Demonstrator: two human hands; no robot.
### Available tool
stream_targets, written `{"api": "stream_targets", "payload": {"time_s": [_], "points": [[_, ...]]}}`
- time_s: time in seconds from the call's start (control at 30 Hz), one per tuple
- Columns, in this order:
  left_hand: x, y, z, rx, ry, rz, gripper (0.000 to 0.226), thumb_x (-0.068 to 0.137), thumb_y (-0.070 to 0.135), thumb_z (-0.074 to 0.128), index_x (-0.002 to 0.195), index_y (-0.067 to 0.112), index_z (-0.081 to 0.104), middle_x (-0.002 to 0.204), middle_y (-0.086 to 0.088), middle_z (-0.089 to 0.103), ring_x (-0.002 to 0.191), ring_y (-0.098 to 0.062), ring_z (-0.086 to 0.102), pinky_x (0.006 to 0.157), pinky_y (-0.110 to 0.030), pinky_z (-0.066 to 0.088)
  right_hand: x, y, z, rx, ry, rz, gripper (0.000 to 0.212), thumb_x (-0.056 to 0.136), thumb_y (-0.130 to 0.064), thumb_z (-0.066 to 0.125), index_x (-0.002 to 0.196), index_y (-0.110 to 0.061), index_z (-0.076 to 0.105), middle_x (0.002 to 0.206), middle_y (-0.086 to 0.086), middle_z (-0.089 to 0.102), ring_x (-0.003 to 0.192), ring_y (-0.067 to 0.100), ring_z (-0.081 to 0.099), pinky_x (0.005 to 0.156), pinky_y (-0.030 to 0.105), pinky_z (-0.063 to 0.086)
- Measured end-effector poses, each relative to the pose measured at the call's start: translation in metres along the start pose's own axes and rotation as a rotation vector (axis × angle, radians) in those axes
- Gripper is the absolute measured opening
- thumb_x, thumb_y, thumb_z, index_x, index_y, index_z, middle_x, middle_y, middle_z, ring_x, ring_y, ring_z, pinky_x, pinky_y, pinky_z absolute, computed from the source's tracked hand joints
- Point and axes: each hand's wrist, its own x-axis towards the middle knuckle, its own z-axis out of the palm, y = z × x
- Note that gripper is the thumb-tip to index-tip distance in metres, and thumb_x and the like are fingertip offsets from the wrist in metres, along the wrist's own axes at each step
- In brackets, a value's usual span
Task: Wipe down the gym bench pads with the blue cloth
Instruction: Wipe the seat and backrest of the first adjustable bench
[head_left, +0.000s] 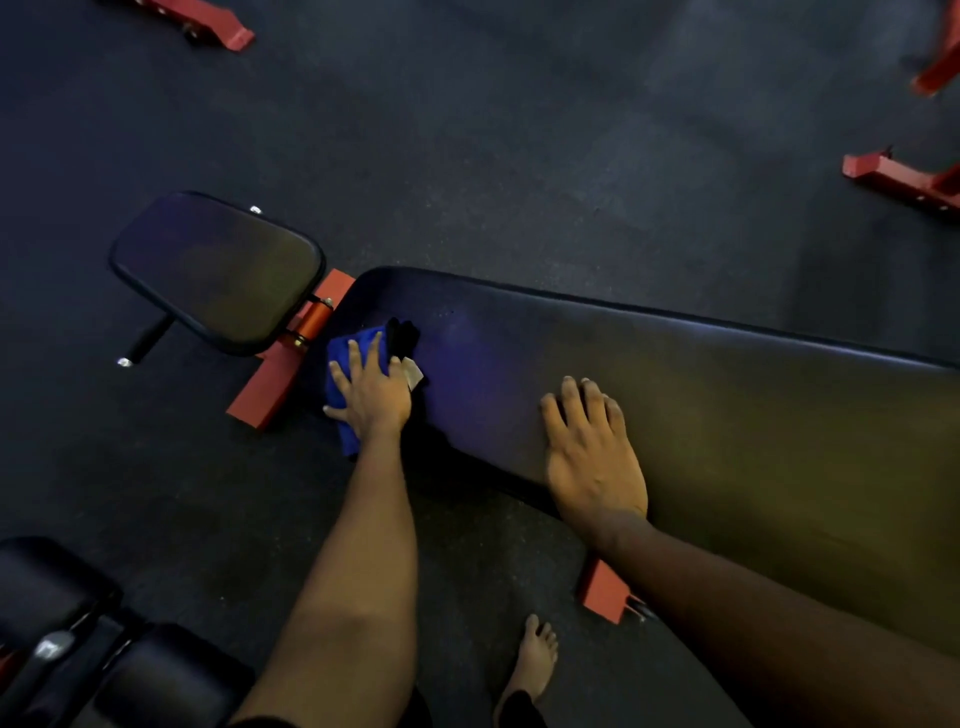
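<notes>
The long black back pad (701, 395) of the gym bench runs from the centre to the right edge. A smaller black seat pad (218, 270) lies beyond its left end, joined by an orange frame (275, 379). My left hand (371, 389) presses the blue cloth (345, 364) flat onto the left end of the long pad, fingers spread. The cloth has a black part and a small white tag beside my hand. My right hand (592, 457) rests flat on the pad's near edge, fingers straight.
Dark rubber floor surrounds the bench. Red frame feet lie at the top left (208, 23) and at the right edge (904, 179). Black padded equipment (78, 639) sits at the bottom left. My bare foot (535, 660) stands by an orange bench foot (605, 592).
</notes>
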Motion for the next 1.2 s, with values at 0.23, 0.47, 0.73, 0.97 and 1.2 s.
{"api": "stream_targets", "payload": {"time_s": [0.23, 0.47, 0.73, 0.97, 1.2], "points": [[-0.104, 0.000, 0.031, -0.191, 0.050, 0.137, 0.052, 0.101, 0.030, 0.046, 0.151, 0.037, 0.032, 0.165, 0.010, 0.006, 0.151, -0.021, -0.009, 0.115, -0.063, 0.007, -0.002, -0.002, -0.002, -0.004, -0.002, 0.013, 0.051, 0.083, -0.015, 0.061, 0.133, -0.009, 0.051, 0.141, 0.021, 0.047, 0.132, 0.040, 0.043, 0.108, 0.050, 0.038], [-0.033, -0.013, 0.013, -0.074, 0.041, 0.132, 0.050, 0.101, 0.029, 0.045, 0.150, 0.033, 0.034, 0.164, 0.012, 0.009, 0.152, -0.019, -0.006, 0.115, -0.068, 0.003, -0.001, -0.001, -0.002, -0.001, -0.004, 0.008, 0.049, 0.086, -0.015, 0.057, 0.134, -0.009, 0.050, 0.143, 0.020, 0.046, 0.134, 0.040, 0.042, 0.110, 0.050, 0.037], [-0.051, -0.004, 0.013, -0.079, 0.022, 0.128, 0.053, 0.100, 0.027, 0.046, 0.150, 0.037, 0.033, 0.164, 0.014, 0.010, 0.152, -0.018, -0.005, 0.115, -0.067, 0.000, -0.005, -0.002, -0.001, 0.075, 0.080, 0.038, 0.044, 0.091, -0.013, 0.050, 0.135, -0.007, 0.047, 0.143, 0.017, 0.045, 0.132, 0.035, 0.041, 0.110, 0.046, 0.036], [-0.177, 0.035, 0.035, 0.064, -0.070, 0.547, 0.059, 0.092, 0.042, 0.043, 0.148, 0.049, 0.029, 0.162, 0.019, 0.013, 0.151, -0.015, 0.005, 0.117, -0.058, 0.002, -0.027, 0.029, -0.030, 0.143, 0.181, 0.314, 0.034, 0.076, -0.017, 0.063, 0.109, -0.010, 0.060, 0.110, 0.012, 0.060, 0.105, 0.033, 0.053, 0.087, 0.045, 0.040], [-0.143, 0.117, 0.041, 0.235, -0.263, 0.838, 0.057, 0.101, 0.044, 0.039, 0.152, 0.050, 0.013, 0.163, 0.019, -0.003, 0.151, -0.016, -0.008, 0.119, -0.058, -0.004, -0.036, 0.041, -0.034, 0.037, 0.111, 0.311, 0.034, 0.084, -0.016, 0.048, 0.116, -0.008, 0.055, 0.119, 0.016, 0.053, 0.114, 0.033, 0.048, 0.096, 0.046, 0.041]]}}
